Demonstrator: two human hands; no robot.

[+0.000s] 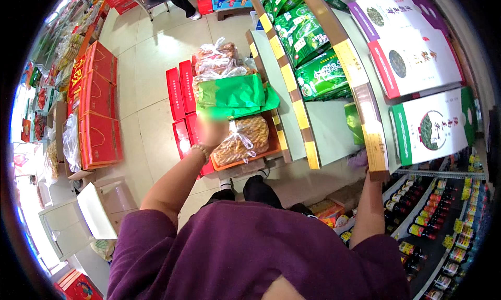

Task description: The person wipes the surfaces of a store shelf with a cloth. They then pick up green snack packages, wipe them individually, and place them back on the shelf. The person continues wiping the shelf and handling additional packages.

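My left hand (213, 131), blurred and with a beaded bracelet at its wrist, is at the lower left corner of a green plastic bag (235, 95); whether its fingers grip the bag does not show clearly. The green bag lies folded over clear bags of packaged food (217, 57). Just below it, a knotted clear bag of brown snacks (242, 139) sits in an orange tray (276, 145). My right hand (358, 159) is by the end of the shelf, partly hidden behind its edge. A purple blur is at its fingers, and what it holds cannot be told.
Shelves with yellow price strips (344, 57) hold green packages (321, 75) and white boxes (434, 123). Dark bottles (422, 225) stand in rows at lower right. Red boxes (176, 92) flank the snack tray; larger red gift boxes (100, 139) stand left. A person (184, 2) is at the top.
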